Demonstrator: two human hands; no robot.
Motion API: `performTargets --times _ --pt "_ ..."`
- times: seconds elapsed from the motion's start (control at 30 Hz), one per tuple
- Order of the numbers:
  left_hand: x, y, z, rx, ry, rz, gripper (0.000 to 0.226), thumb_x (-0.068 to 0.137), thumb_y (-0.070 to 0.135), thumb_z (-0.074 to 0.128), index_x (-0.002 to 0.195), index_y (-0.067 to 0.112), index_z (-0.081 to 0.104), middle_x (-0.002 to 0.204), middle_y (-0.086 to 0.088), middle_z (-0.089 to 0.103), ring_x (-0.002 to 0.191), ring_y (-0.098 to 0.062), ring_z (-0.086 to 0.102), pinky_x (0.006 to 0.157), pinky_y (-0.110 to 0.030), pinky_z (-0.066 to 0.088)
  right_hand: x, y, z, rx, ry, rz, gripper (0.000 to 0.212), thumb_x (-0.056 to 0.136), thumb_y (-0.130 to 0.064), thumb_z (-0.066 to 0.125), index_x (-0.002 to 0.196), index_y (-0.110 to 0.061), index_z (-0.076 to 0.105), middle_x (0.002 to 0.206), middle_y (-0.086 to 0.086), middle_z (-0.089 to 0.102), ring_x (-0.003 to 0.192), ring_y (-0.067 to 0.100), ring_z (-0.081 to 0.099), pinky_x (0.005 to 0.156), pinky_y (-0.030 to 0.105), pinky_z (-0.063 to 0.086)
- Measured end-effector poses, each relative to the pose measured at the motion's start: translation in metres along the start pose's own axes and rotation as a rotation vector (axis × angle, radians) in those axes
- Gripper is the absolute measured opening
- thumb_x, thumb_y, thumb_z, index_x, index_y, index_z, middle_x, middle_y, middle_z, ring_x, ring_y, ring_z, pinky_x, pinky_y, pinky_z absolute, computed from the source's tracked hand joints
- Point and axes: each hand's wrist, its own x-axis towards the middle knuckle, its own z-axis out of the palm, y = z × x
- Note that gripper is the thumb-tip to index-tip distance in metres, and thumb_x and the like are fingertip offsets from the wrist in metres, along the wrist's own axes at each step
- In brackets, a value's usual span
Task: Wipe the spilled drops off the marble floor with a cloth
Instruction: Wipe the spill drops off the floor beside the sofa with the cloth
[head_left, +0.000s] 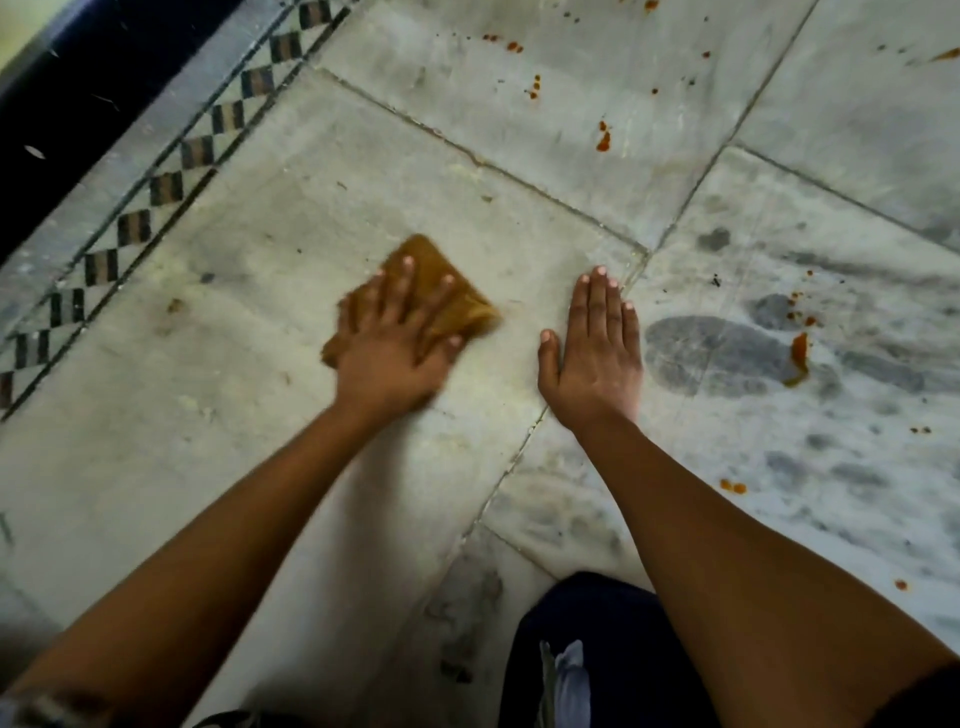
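Left hand (389, 353) spread flat, pressing the brown cloth (431, 291) onto the marble floor (260, 467). Right hand (597, 353) open, empty, braced just beside. Orange drops (797, 358) to the right and far, nearer the right hand.

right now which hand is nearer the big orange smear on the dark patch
Right. The right hand lies flat just left of the orange smear; the left hand presses the cloth farther left.

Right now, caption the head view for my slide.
Left hand presses brown cloth on marble floor; orange drops remain.
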Motion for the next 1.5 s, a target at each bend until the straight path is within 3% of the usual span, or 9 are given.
performTargets --times 0.23,0.47,0.6,0.77,0.97,1.1,1.23,1.37,1.5 --pt "0.106 -0.013 -0.034 -0.108 -0.004 -0.421 0.066 0.093 0.06 0.027 0.15 0.034 0.006 0.159 -0.009 -0.011 0.144 -0.039 -0.006 0.112 -0.063 0.0 0.0 0.0 -0.001 0.024 -0.002 0.0 0.068 0.093 -0.041 0.022 0.149 -0.006 0.007 0.158 0.012 0.005 0.146 0.023 0.003 0.118 0.035 -0.001" --pt "-0.022 0.024 0.011 -0.023 -0.031 0.057 0.076 0.082 0.065 0.015 0.149 0.033 0.001 0.159 -0.003 -0.003 0.146 -0.028 -0.002 0.113 -0.052 -0.005 -0.001 0.0 -0.002 0.044 0.007 -0.002 0.069 0.091 -0.042 0.02 0.149 -0.005 0.011 0.157 0.013 0.01 0.145 0.025 0.008 0.118 0.036 0.002" --pt "0.001 -0.024 -0.007 -0.018 -0.023 -0.069 0.073 0.083 0.066 0.019 0.149 0.037 0.004 0.159 0.005 -0.003 0.146 -0.024 0.002 0.116 -0.048 0.002 -0.001 0.001 0.0 0.048 0.005 0.002 0.066 0.094 -0.04 0.02 0.149 -0.006 0.008 0.158 0.011 0.005 0.146 0.022 0.003 0.118 0.033 -0.002" --pt "0.096 0.017 -0.033 -0.149 -0.073 -0.29 0.063 0.094 0.056 0.029 0.148 0.04 0.002 0.159 0.001 -0.014 0.145 -0.031 -0.008 0.113 -0.06 -0.001 -0.002 0.0 -0.001 0.066 0.025 0.014 0.067 0.092 -0.04 0.008 0.149 -0.005 0.011 0.158 0.011 0.008 0.146 0.021 0.006 0.117 0.032 -0.002" --pt "0.051 0.079 0.002 -0.039 -0.062 0.051 0.064 0.09 0.064 0.029 0.147 0.045 0.005 0.159 0.001 -0.01 0.145 -0.031 -0.009 0.111 -0.061 -0.005 -0.006 0.005 -0.004 0.235 0.073 0.07 0.072 0.088 -0.045 -0.001 0.149 -0.008 0.013 0.157 0.009 0.011 0.145 0.018 0.006 0.116 0.028 -0.003" --pt "-0.055 0.038 0.015 -0.002 -0.048 0.184 0.068 0.082 0.071 0.018 0.143 0.049 0.001 0.159 0.004 -0.006 0.146 -0.027 -0.006 0.114 -0.056 -0.003 -0.011 0.003 -0.007 0.223 0.061 0.033 0.075 0.087 -0.046 -0.002 0.148 -0.007 0.015 0.157 0.009 0.012 0.145 0.018 0.007 0.115 0.027 -0.005" --pt "-0.046 -0.023 0.0 -0.003 -0.064 -0.025 0.069 0.08 0.073 0.022 0.142 0.051 0.002 0.159 0.005 -0.007 0.146 -0.03 -0.002 0.114 -0.054 -0.001 -0.018 0.004 -0.004 0.106 -0.01 -0.031 0.073 0.088 -0.046 -0.004 0.149 -0.007 0.008 0.158 0.009 0.004 0.146 0.017 0.0 0.115 0.028 -0.009" --pt "0.019 0.003 -0.013 -0.114 -0.068 -0.24 0.061 0.09 0.062 0.035 0.145 0.049 0.012 0.159 0.001 -0.011 0.144 -0.037 -0.004 0.112 -0.06 0.0 -0.018 0.005 -0.005 0.13 -0.023 -0.031 0.069 0.091 -0.045 -0.001 0.149 -0.008 0.007 0.158 0.007 0.003 0.146 0.015 -0.001 0.115 0.027 -0.009" --pt "-0.021 0.046 0.011 -0.052 -0.026 -0.055 0.062 0.087 0.067 0.027 0.144 0.051 0.008 0.159 -0.001 -0.01 0.144 -0.037 -0.005 0.111 -0.061 -0.003 -0.019 0.004 -0.007 0.157 0.012 -0.029 0.074 0.088 -0.047 -0.004 0.149 -0.008 0.013 0.158 0.007 0.009 0.146 0.016 0.004 0.117 0.028 -0.003"
